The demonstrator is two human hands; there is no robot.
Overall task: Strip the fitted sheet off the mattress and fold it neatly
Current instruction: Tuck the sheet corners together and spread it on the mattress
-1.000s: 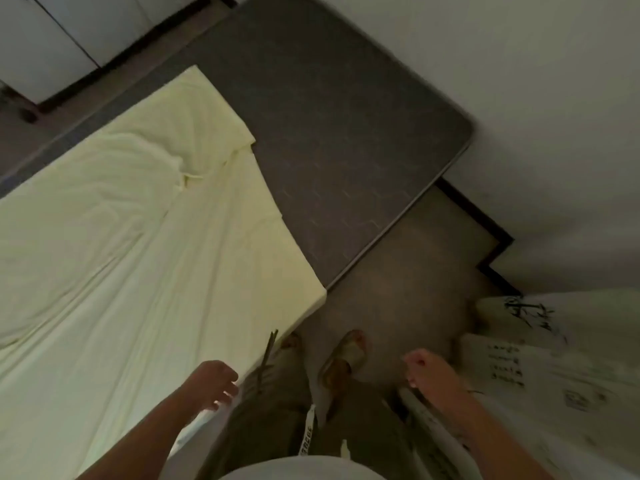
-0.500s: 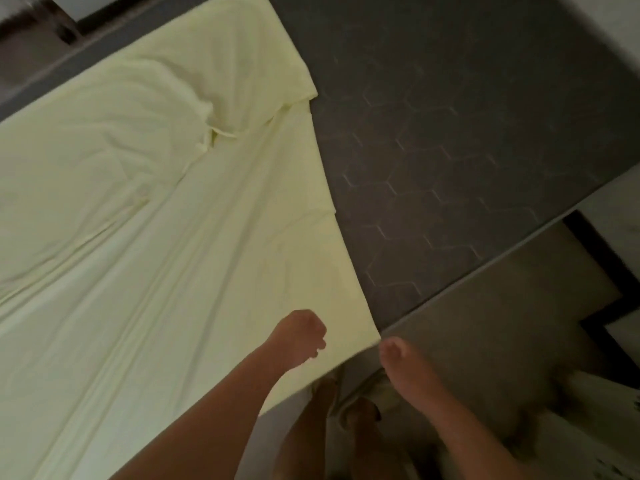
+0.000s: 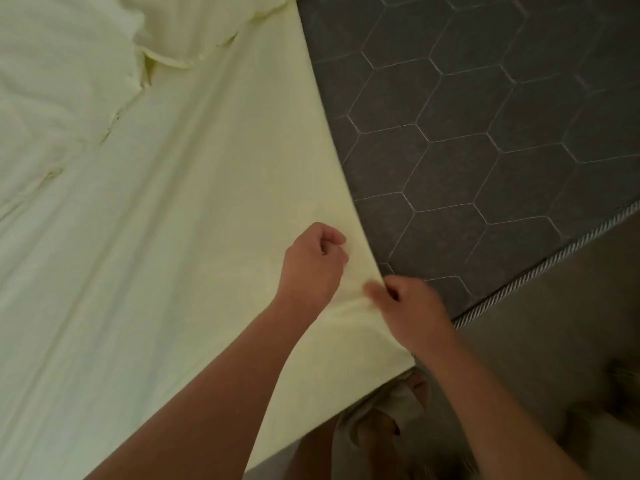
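Fingers (image 3: 375, 289) of right hand (image 3: 414, 315) pinch sheet (image 3: 173, 237) (blurred).

Right hand (image 3: 412, 313) seemingly pinching sheet (image 3: 173, 220), bare mattress (image 3: 485, 133)

A dark grey mattress (image 3: 485, 133), quilted in hexagons, has corded piping (image 3: 540, 268) along its near edge. A pale yellow fitted sheet (image 3: 173, 237) covers its left part, bunched toward the far edge and draping over the near edge.

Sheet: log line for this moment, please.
sheet half off mattress | right hand pinches its edge | left hand curled, grip unclear
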